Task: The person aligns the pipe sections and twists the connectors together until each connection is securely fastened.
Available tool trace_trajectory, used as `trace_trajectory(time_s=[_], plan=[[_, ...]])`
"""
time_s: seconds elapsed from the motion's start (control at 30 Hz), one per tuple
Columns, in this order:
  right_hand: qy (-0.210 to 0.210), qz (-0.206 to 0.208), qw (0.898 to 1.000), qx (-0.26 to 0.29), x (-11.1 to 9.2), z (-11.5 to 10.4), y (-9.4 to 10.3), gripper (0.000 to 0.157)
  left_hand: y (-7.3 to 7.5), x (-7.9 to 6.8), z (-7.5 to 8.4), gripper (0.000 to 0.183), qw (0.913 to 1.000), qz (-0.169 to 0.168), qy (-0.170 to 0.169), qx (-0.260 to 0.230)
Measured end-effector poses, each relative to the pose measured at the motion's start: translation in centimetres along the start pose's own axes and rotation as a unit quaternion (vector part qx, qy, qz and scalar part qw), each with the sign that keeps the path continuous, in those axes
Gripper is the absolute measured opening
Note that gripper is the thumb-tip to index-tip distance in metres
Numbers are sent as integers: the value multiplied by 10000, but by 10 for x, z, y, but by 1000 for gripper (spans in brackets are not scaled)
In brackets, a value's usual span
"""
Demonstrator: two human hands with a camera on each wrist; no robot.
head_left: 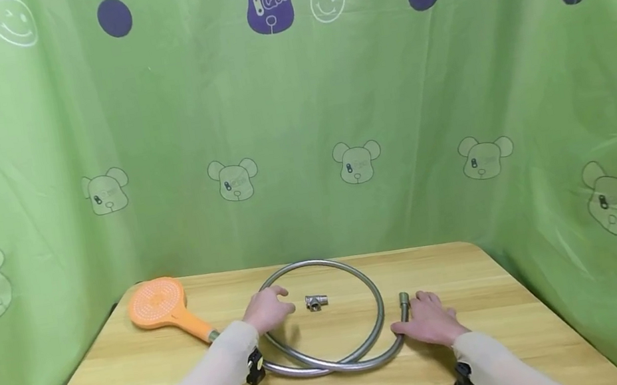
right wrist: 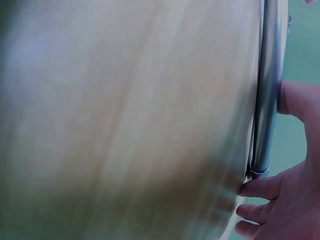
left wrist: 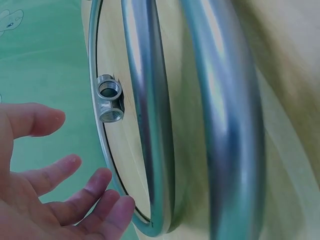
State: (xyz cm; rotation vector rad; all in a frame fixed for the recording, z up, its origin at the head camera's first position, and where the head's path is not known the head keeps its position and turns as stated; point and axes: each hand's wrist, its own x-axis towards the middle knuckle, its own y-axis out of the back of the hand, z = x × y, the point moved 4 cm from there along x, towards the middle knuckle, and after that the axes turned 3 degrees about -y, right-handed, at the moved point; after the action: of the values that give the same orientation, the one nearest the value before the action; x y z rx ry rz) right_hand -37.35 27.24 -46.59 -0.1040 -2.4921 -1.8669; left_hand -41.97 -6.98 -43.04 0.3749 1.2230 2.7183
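Note:
A grey metal shower hose (head_left: pixel 366 364) lies in a loop on the table. Its left end joins the handle of an orange shower head (head_left: pixel 158 304). Inside the loop sits a small silver threaded tee fitting (head_left: pixel 315 302), its openings visible in the left wrist view. My left hand (head_left: pixel 266 310) hovers over the loop's left side, fingers spread toward the fitting and holding nothing. Beside the hose's free end, my right hand (head_left: pixel 430 321) has its thumb against the hose (right wrist: pixel 270 75) and its loosely extended fingers near the end connector (head_left: pixel 403 299).
The wooden table (head_left: pixel 493 365) has rounded far corners. Green curtain (head_left: pixel 301 220) with printed bear heads surrounds it at the back and both sides. A small black device (head_left: pixel 255 367) is strapped to each wrist.

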Motion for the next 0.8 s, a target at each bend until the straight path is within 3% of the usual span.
trace_trajectory(time_s=[0.13, 0.4, 0.8], plan=[[-44, -31, 10000, 31, 1, 1, -1, 79, -5, 7, 5, 49, 9999, -91, -46, 74], [-56, -54, 9996, 253, 1, 3, -1, 71, -18, 24, 16, 49, 9971, -257, -159, 703], [-53, -57, 9996, 287, -3, -2, 3, 68, -42, 41, 19, 54, 9970, -458, -28, 627]])
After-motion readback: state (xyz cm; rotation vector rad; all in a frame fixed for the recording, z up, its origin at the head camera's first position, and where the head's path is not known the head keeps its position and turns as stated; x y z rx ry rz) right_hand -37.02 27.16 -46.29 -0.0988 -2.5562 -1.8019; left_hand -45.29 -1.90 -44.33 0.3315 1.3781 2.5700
